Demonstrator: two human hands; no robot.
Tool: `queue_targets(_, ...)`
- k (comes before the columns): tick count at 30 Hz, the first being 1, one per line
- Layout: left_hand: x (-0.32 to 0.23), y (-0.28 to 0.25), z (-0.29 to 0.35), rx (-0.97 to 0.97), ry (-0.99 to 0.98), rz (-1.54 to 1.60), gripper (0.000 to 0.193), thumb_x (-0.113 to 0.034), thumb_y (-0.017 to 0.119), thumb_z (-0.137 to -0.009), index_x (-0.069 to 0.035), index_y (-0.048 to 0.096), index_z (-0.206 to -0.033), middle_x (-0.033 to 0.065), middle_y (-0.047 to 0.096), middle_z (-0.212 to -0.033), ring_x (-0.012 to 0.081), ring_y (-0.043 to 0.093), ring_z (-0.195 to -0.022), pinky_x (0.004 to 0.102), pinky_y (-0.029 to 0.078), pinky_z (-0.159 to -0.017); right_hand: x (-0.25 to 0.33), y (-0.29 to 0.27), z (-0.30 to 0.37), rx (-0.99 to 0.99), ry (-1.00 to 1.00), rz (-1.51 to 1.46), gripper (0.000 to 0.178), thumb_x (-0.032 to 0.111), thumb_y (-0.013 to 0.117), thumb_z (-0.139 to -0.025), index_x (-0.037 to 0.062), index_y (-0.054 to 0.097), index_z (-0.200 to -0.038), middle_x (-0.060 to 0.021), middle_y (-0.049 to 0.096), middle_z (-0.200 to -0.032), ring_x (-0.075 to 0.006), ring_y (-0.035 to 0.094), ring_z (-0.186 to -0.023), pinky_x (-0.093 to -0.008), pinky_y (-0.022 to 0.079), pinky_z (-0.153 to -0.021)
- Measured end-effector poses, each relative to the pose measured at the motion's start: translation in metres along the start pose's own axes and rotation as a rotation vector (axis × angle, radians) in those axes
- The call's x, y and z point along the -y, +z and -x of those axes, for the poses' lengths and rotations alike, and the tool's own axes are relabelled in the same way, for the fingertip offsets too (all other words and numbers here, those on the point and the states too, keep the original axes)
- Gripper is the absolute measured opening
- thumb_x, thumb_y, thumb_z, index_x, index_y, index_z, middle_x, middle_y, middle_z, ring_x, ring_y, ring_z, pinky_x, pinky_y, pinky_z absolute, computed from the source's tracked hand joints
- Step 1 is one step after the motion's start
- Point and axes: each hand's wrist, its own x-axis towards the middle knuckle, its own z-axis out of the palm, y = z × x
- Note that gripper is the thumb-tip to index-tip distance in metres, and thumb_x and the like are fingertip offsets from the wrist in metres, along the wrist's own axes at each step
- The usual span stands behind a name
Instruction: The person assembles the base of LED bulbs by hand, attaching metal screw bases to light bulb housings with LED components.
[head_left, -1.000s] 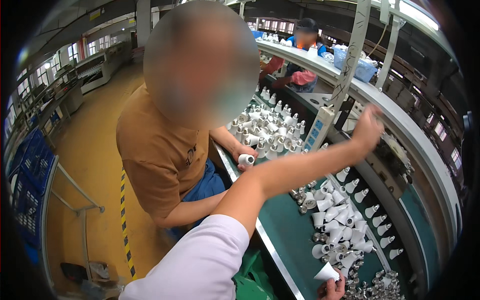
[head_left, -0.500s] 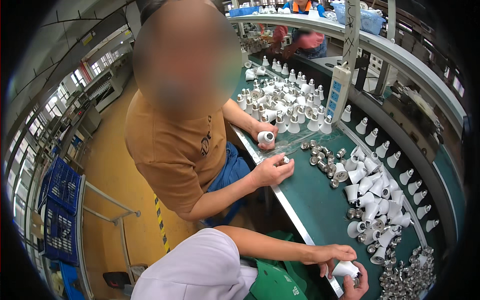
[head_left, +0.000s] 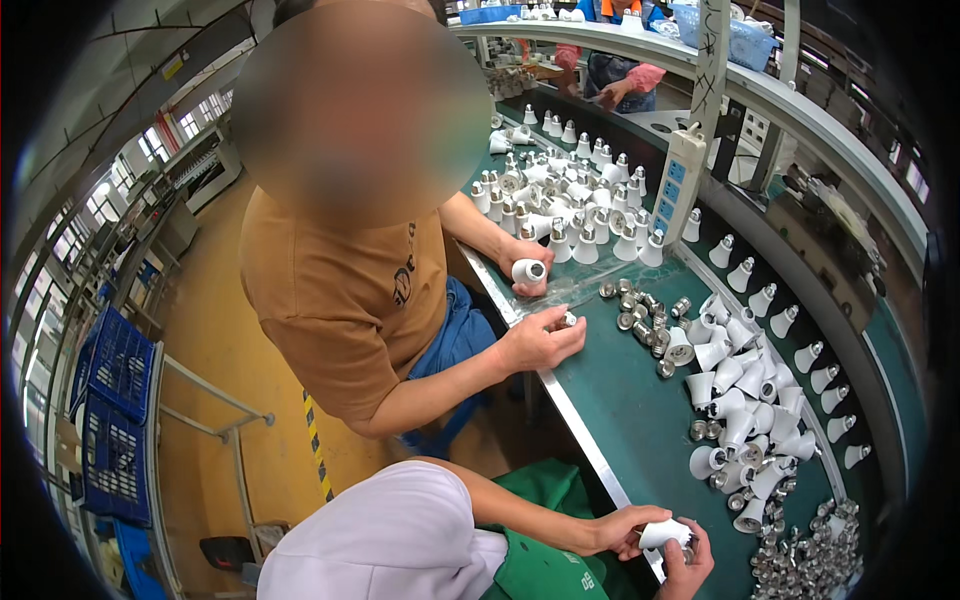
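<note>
Low in the view, at the bench's front edge, I hold a white cone-shaped bulb housing (head_left: 657,535) between both hands. My left hand (head_left: 625,528) is closed round its wide end, thumb on top. At the narrow end, my right hand (head_left: 688,568) has its fingers curled against the housing, by a dark and shiny metal part too small to make out. Nearest on the bench lie a heap of silver metal screw caps (head_left: 805,555) and a pile of white bulb housings (head_left: 738,425).
To my left, a co-worker in a brown shirt (head_left: 340,310) holds another housing (head_left: 528,270). Capped housings (head_left: 585,245) crowd the far bench; more stand along the dark belt (head_left: 783,320). A socket strip (head_left: 680,180) rises by a post. Blue crates (head_left: 115,460) stand far left.
My hands have shifted slightly left and closer together around the bulb housing. The co-worker's hands stay nearly in place, and a person across the bench has moved their arms.
</note>
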Motion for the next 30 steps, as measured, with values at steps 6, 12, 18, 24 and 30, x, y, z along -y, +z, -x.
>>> queue_targets(6,-0.022,0.005,-0.014,-0.005,-0.004,0.148,0.038,-0.046,0.043,-0.086,-0.011,0.053,-0.097,0.0067,0.058,-0.072,0.0149,0.053,-0.051,0.0261,0.043,-0.041,-0.035,-0.018,-0.014,-0.252,-0.157,0.063,0.051,0.011,0.061,-0.064,-0.0057,0.048,-0.11,-0.0091,0.053,-0.095,-0.017,0.051,-0.079,-0.0294,0.042,-0.075)
queue_targets(12,-0.081,-0.004,-0.001,0.008,0.172,0.118,0.046,-0.046,0.034,-0.089,-0.007,0.049,-0.109,0.0092,0.057,-0.091,0.0147,0.048,-0.059,0.0258,0.039,-0.05,0.011,0.01,-0.023,-0.316,-0.306,0.155,0.013,0.0,0.062,-0.071,0.0004,0.061,-0.084,-0.0009,0.053,-0.067,-0.0054,0.046,-0.059,-0.0182,0.036,-0.054)
queue_targets(18,-0.072,0.0,-0.003,0.086,0.204,0.053,0.045,-0.041,0.042,-0.087,-0.004,0.045,-0.112,0.0093,0.055,-0.094,0.0171,0.05,-0.061,0.0274,0.041,-0.051,0.009,0.016,-0.031,-0.366,-0.405,0.181,0.015,0.001,0.064,-0.074,-0.0004,0.062,-0.088,-0.001,0.052,-0.064,-0.0047,0.044,-0.057,-0.0188,0.035,-0.052)
queue_targets(24,-0.072,-0.006,0.001,0.111,0.274,0.01,0.048,-0.039,0.051,-0.082,-0.006,0.041,-0.114,0.0073,0.053,-0.093,0.0167,0.049,-0.061,0.0256,0.039,-0.05,0.009,0.016,-0.035,-0.326,-0.256,0.027,0.025,0.004,0.066,-0.074,-0.0001,0.059,-0.097,0.0006,0.052,-0.067,-0.0044,0.044,-0.061,-0.0176,0.035,-0.055)
queue_targets(30,-0.075,-0.019,-0.001,0.207,0.227,-0.025,0.049,-0.038,0.053,-0.08,-0.005,0.041,-0.114,0.0078,0.053,-0.092,0.0151,0.048,-0.059,0.0242,0.036,-0.047,-0.002,0.01,-0.045,-0.273,-0.258,-0.05,0.026,0.008,0.067,-0.075,-0.0006,0.058,-0.098,0.0012,0.052,-0.07,-0.0044,0.045,-0.061,-0.0169,0.034,-0.055)
